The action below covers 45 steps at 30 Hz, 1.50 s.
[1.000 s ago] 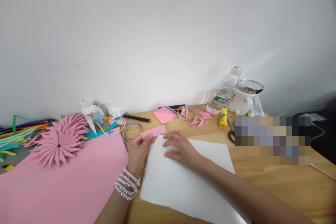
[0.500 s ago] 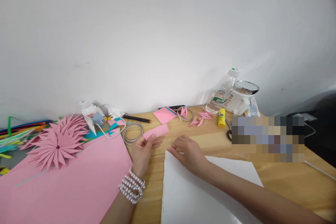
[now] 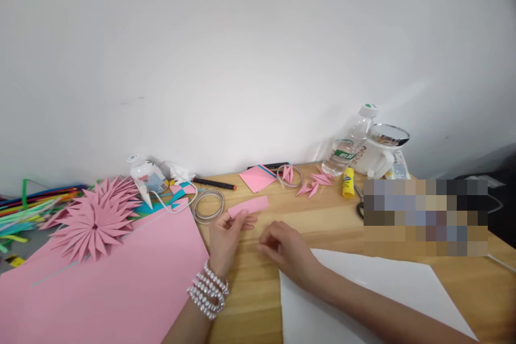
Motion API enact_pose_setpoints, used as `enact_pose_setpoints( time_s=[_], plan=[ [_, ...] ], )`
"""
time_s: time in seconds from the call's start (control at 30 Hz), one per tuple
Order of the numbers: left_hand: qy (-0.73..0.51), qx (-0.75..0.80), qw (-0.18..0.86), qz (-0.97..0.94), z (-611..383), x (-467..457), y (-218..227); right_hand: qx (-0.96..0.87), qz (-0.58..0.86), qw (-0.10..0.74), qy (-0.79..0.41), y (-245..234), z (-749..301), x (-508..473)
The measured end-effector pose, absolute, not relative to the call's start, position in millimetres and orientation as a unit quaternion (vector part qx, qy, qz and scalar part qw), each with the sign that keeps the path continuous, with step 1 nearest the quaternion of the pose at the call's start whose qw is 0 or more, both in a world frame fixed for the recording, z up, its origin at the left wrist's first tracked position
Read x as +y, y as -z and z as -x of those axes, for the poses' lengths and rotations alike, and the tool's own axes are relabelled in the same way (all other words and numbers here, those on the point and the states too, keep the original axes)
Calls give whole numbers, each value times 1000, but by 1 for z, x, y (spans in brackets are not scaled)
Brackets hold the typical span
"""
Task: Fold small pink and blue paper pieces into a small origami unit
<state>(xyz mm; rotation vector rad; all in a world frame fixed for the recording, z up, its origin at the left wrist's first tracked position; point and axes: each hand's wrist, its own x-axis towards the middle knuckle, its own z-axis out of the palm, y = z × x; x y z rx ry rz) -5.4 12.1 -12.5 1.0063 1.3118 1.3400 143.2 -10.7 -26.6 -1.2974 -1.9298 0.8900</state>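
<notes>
Starting nearest: the white sheet lies under our right forearm. Ahead of it our right hand sits on the wood, fingers loosely curled, nothing pinched. Left of that, our left hand clamps thumb and fingertips on the near end of a pink strip, which runs away rightward from the pinch. Beyond the pinch lies a wire coil. We judge it a hold between folds; another crease would need the right hand on the free end.

matt pink paper strip, smooth wooden table
</notes>
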Motion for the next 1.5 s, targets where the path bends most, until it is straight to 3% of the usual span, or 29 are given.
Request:
enact_pose_setpoints(
  time_s=[0.13, 0.23, 0.37, 0.6, 0.87, 1.5],
  plan=[
    [-593, 545, 443, -394, 13, 14, 13, -541, 454, 504, -496, 29, -134, 9],
    [-565, 552, 443, -424, 17, 16, 11, -476, 348, 542, -599, 32, -134, 19],
    [-512, 545, 443, -494, 17, 18, 9, -492, 292, 522, -632, 36, -141, 27],
    [-476, 525, 455, -540, 14, 16, 6, -549, 379, 528, -525, 31, -148, 24],
    [-507, 508, 470, -514, 14, 13, 12, -541, 421, 531, -498, 31, -148, 15],
    [-594, 472, 533, -377, 2, 13, 11, -440, 438, 548, -561, 39, -145, 24]
  ],
)
